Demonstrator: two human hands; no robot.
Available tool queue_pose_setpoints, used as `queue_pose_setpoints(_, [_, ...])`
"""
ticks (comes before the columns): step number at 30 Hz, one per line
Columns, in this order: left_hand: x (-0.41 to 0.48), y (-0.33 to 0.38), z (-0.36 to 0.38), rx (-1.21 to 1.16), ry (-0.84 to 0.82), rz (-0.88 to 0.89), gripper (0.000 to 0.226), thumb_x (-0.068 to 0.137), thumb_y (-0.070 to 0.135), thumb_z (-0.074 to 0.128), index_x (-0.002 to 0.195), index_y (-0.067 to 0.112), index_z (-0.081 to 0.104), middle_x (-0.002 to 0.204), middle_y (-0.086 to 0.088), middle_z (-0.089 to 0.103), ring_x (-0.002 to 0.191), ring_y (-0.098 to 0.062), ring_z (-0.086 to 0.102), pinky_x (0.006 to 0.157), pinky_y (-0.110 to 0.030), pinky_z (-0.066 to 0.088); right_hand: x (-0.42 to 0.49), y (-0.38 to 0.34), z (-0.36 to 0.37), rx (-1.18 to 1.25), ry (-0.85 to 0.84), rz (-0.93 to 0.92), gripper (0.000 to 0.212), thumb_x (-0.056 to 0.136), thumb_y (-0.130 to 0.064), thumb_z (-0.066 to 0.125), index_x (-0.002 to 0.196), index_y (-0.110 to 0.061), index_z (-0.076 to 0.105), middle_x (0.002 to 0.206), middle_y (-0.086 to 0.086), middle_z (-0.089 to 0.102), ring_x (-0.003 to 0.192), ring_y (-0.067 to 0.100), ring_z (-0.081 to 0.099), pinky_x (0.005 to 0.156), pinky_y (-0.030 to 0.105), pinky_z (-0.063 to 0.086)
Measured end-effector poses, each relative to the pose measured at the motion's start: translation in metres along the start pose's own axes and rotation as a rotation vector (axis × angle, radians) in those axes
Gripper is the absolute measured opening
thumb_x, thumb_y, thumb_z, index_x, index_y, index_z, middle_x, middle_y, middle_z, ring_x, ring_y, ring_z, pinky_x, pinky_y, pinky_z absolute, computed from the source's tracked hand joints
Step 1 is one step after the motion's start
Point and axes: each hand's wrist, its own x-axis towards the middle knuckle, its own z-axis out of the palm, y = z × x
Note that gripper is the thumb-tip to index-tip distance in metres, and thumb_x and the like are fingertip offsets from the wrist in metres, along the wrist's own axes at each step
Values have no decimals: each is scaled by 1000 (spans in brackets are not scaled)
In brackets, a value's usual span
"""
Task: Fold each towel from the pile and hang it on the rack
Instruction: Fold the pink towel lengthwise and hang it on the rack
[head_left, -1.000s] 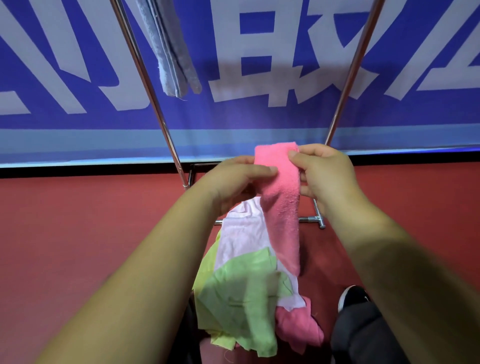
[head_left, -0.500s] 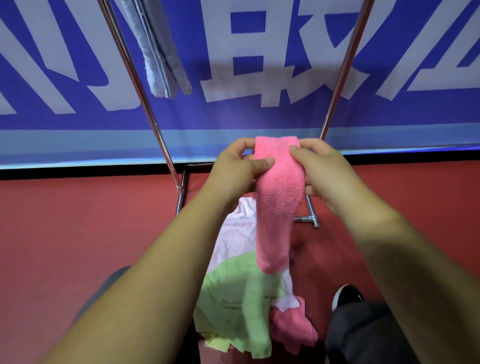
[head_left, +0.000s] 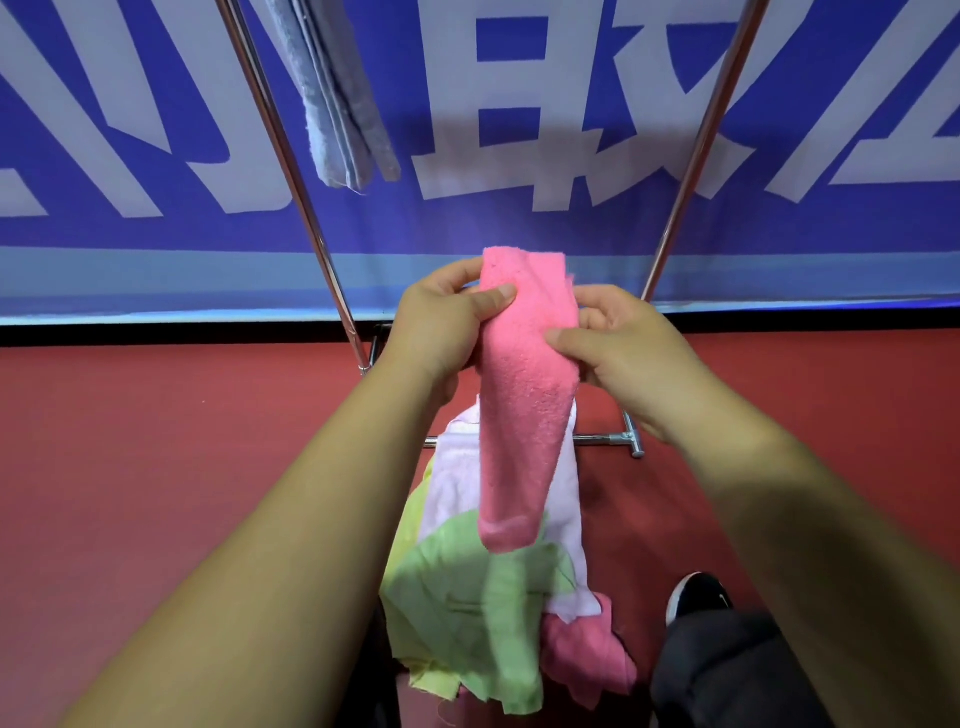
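I hold a pink towel (head_left: 522, 405) folded into a narrow strip that hangs down in front of me. My left hand (head_left: 441, 322) pinches its upper left edge near the top. My right hand (head_left: 618, 348) grips its right edge slightly lower. Below it lies the pile of towels (head_left: 478, 608): a light green one in front, a white one behind, a yellow edge at the left and a pink one at the lower right. The metal rack (head_left: 291, 171) rises behind, with a folded grey towel (head_left: 337, 109) hanging at the upper left.
The rack's right pole (head_left: 696, 156) slants up at the right and its foot bar (head_left: 613, 439) rests on the red floor (head_left: 156, 467). A blue banner with white characters (head_left: 519, 130) fills the background. My black shoe (head_left: 698, 597) and dark trouser leg show at the lower right.
The pink strip hangs shorter than a second ago, its lower end raised. My right hand has slid from the top edge down the towel's right side. My left hand keeps its grip.
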Motion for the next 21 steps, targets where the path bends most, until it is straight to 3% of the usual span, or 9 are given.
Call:
queue_pose_setpoints(2, [1, -2, 0, -44, 13, -35, 33, 96, 5, 74, 128, 14, 75, 111, -10, 81, 86, -25, 78, 63, -29, 61, 2, 6, 6, 42, 52, -6, 21, 100, 2, 68, 120, -5, 66, 94, 6, 83, 80, 16, 77, 74, 35, 61])
queue_pose_setpoints(4, [-1, -1, 0, -68, 19, -87, 31, 96, 11, 75, 126, 19, 76, 113, -10, 81, 95, -32, 78, 73, -42, 65, 1, 9, 12, 57, 105, -8, 22, 101, 0, 68, 123, -3, 64, 96, 6, 82, 81, 14, 77, 73, 32, 59])
queue_pose_setpoints(5, [-3, 1, -1, -65, 23, -116, 29, 97, 14, 75, 125, 22, 76, 114, -10, 81, 90, -32, 77, 68, -45, 65, 1, 9, 14, 53, 127, -9, 29, 101, -2, 68, 129, -5, 61, 99, 5, 82, 83, 13, 77, 72, 33, 58])
queue_pose_setpoints(8, [-3, 4, -4, -45, 55, -119, 27, 98, 17, 74, 125, 22, 76, 115, -10, 81, 74, -26, 72, 48, -28, 55, -1, 9, 11, -74, 145, -66, 52, 98, -8, 73, 145, -22, 54, 100, 8, 77, 82, 14, 72, 74, 35, 53])
queue_pose_setpoints(10, [-2, 4, -5, -37, 60, -65, 28, 98, 16, 74, 126, 21, 76, 115, -9, 81, 77, -22, 74, 49, -24, 53, -3, 6, 8, -136, 135, -115, 58, 98, -7, 74, 146, -32, 56, 103, 9, 76, 83, 16, 70, 75, 35, 53])
queue_pose_setpoints(13, [-3, 5, -3, 29, 37, -27, 32, 100, 22, 73, 131, 29, 74, 114, 0, 81, 82, -17, 76, 59, -25, 58, -4, 3, 7, -169, 175, -158, 46, 98, -4, 73, 132, -34, 69, 111, 3, 78, 87, 17, 73, 74, 35, 57])
queue_pose_setpoints(15, [-3, 5, -2, 67, -11, -69, 42, 96, 31, 76, 137, 41, 69, 117, 3, 80, 90, -17, 78, 74, -33, 64, -4, 3, 7, -205, 246, -168, 41, 96, -3, 72, 124, -33, 74, 115, 1, 76, 94, 22, 76, 76, 37, 61])
queue_pose_setpoints(17, [-2, 3, -3, 122, -85, -153, 67, 86, 38, 84, 146, 50, 58, 126, 2, 77, 106, -21, 77, 97, -44, 62, 0, 5, 4, -207, 315, -141, 40, 95, -2, 72, 120, -32, 75, 113, 0, 76, 98, 27, 76, 80, 43, 62])
queue_pose_setpoints(21, [-3, -8, 2, 95, -211, -275, 97, 86, 7, 85, 162, 39, 33, 112, -11, 81, 96, -24, 79, 96, -46, 63, 9, 14, -6, -181, 412, -5, 43, 91, 2, 68, 118, -31, 74, 113, 3, 78, 103, 26, 77, 95, 50, 63])
